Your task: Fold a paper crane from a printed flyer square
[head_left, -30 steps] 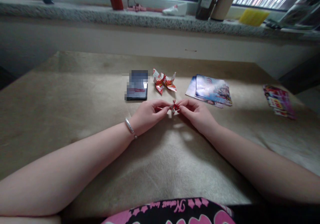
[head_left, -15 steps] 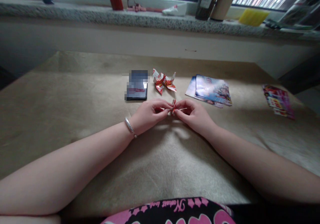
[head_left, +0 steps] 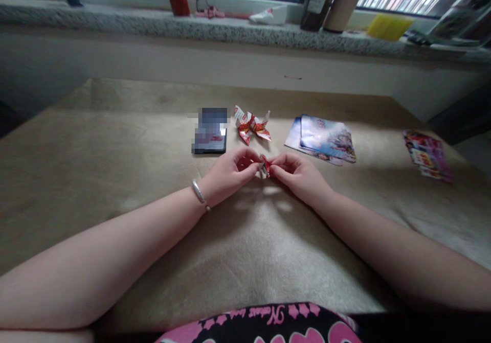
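A small folded piece of red and white paper [head_left: 264, 165] is pinched between both my hands just above the beige table cover [head_left: 115, 143]. My left hand [head_left: 230, 172], with a silver bracelet at the wrist, grips its left side with curled fingers. On the other side, my right hand [head_left: 297, 174] pinches the paper with thumb and fingertips. Most of the paper is hidden by my fingers. A finished folded paper crane [head_left: 251, 124] of the same red print lies on the table just beyond my hands.
A dark phone [head_left: 210, 131] lies left of the crane. A small stack of printed paper sheets [head_left: 324, 137] sits to the right, and another colourful sheet [head_left: 427, 154] lies far right. The window sill [head_left: 230, 26] behind holds a red cup, bottles and a yellow item.
My fingers have shifted on the small paper, pressing it closer together; it now sits lower and more hidden between my fingertips. Both arms stay in place.
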The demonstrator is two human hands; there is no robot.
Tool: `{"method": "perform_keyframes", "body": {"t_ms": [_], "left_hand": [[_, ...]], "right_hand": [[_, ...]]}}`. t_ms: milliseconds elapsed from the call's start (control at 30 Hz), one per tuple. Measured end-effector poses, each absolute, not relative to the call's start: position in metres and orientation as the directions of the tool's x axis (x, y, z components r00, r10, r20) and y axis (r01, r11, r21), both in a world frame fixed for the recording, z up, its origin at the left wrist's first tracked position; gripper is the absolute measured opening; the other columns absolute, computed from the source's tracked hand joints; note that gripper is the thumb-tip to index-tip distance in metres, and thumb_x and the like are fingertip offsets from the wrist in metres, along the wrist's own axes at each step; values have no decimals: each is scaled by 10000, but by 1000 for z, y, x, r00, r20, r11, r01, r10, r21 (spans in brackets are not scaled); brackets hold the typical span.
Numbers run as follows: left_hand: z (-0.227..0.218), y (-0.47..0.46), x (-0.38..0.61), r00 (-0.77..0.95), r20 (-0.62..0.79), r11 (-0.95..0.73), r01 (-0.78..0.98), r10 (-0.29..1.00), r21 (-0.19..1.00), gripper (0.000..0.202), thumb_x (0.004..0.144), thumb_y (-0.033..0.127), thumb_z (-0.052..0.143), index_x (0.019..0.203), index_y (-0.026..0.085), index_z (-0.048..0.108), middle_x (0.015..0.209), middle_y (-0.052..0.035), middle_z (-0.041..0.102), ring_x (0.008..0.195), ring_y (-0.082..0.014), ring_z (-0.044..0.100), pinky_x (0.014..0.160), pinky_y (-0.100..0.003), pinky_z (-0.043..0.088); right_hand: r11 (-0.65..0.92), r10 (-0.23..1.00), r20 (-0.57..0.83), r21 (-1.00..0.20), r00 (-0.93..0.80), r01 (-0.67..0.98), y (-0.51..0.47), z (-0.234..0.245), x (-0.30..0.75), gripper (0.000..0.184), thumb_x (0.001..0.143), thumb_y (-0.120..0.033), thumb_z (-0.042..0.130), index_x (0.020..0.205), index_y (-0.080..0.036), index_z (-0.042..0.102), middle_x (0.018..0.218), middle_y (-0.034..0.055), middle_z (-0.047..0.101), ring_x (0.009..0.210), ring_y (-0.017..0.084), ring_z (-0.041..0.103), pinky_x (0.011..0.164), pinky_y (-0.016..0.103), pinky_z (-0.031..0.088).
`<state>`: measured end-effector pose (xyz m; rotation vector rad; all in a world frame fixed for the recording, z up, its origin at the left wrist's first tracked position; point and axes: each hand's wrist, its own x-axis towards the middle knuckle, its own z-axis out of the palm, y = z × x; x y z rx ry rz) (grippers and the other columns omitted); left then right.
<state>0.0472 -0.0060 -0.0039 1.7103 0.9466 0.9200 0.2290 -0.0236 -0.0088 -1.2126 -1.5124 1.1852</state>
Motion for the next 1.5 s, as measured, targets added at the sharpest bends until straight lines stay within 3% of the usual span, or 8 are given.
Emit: {"method": "perform_keyframes", "body": {"t_ms": [133,267,433,567,833,1067,1333,1500], "left_hand": [[-6,-7,47,435,184,-303,221,882,927,204,784,310,609,902,145,587,894,-38,630,800,-131,617,723,-258,512],[-7,-5,47,342,147,-263,321,928,910,162,777,305,572,767,144,557,748,-12,602,676,-113,563,641,-251,468],[-6,-1,46,310,108,-161,152,945,975,203,708,319,600,708,160,474,699,15,574,644,-100,563,620,-239,460],[-4,0,46,298,84,-125,121,951,985,176,698,276,586,683,164,451,675,26,559,647,-94,573,637,-235,461],[-1,-3,45,344,60,-146,230,937,962,190,670,328,583,688,161,495,698,7,577,637,-102,537,625,-242,434],[-2,-2,45,379,49,-141,220,924,965,222,670,354,603,712,157,511,717,-3,590,668,-120,561,639,-252,454],[3,-5,42,526,55,-292,379,849,878,291,804,429,554,777,146,620,739,-15,626,699,-137,564,625,-237,429],[2,-1,38,591,78,-331,333,803,883,306,823,434,557,800,146,659,780,-25,650,754,-145,577,691,-249,442]], "right_hand": [[84,979,52,-983,-198,160,-23,-8,228,212,711,-382,685,715,-182,615,860,43,699,775,148,628,738,305,493],[27,985,11,-995,-170,92,-24,-8,228,255,678,-407,709,705,-193,572,730,3,672,653,119,602,641,270,478],[-1,992,2,-1000,-123,-30,-23,-8,231,306,647,-415,718,677,-208,495,628,-34,636,561,93,578,582,241,460],[-45,992,-35,-995,-118,-89,-22,-7,231,316,640,-395,720,673,-207,468,632,-33,646,564,96,601,586,240,467],[-12,981,-25,-997,-191,70,-23,-8,227,273,664,-387,718,751,-198,542,633,-47,606,569,92,556,564,235,428],[25,964,-26,-982,-265,189,-24,-7,230,285,724,-458,664,734,-187,576,660,-26,596,595,101,519,566,241,388],[9,957,-43,-984,-288,178,-23,-8,233,308,718,-471,672,706,-178,574,650,-23,585,587,99,499,562,239,364],[64,945,-23,-966,-327,252,-23,-7,235,237,757,-413,649,723,-182,605,664,-21,594,613,104,501,573,239,365]]}}
